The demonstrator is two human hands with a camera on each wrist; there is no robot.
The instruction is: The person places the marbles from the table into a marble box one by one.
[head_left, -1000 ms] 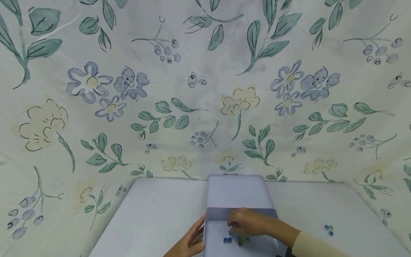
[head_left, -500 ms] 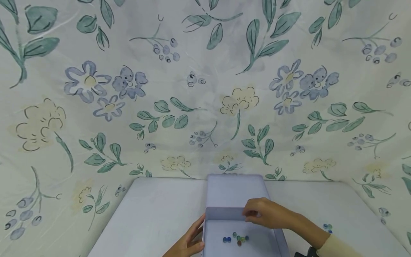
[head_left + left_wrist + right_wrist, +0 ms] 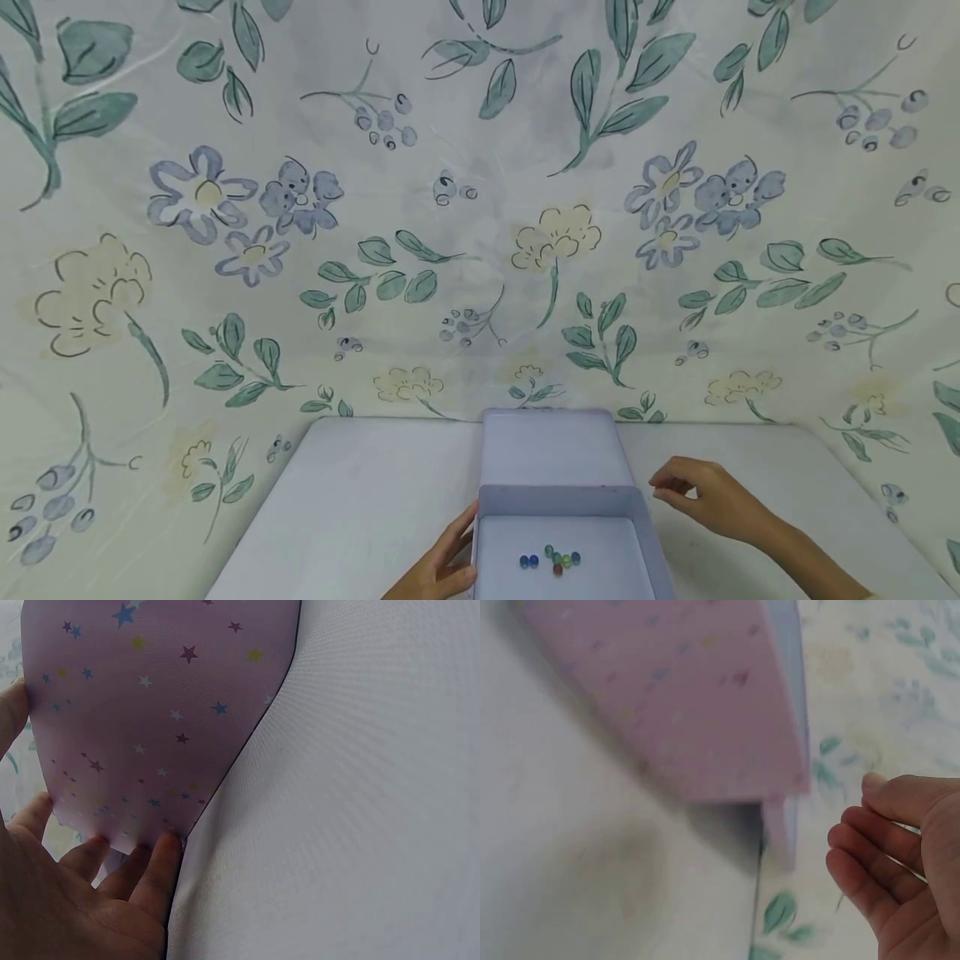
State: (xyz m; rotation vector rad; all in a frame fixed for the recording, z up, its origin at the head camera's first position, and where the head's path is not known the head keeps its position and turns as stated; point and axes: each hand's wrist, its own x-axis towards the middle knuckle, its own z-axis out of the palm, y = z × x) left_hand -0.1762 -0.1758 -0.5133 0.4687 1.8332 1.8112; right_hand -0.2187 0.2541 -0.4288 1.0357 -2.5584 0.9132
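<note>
A shallow open box (image 3: pixel 563 502), lilac inside, holds several glass marbles (image 3: pixel 557 559): a blue pair apart from a mixed cluster of green, yellow, brown and blue. In the left wrist view the outer wall of the box (image 3: pixel 150 697) is pink with printed stars. My left hand (image 3: pixel 438 562) touches the outside of the left wall, fingertips (image 3: pixel 169 844) on the pink surface. To the right of the box, my right hand (image 3: pixel 708 496) hovers above the table, fingers loosely bent, with nothing visible in it. The right wrist view shows it beside the box's blurred corner (image 3: pixel 727 750).
Directly behind the box, against its far wall, lies the lilac lid (image 3: pixel 555 446). Both stand on a white table (image 3: pixel 360 500). A floral cloth (image 3: pixel 420 183) hangs at the back and sides. My right forearm (image 3: pixel 802 558) crosses the table's right side.
My right hand has risen from the marbles, crossed the right wall and moved out over the table. The loose marbles at right are now hidden by my arm. My left hand has stayed put.
</note>
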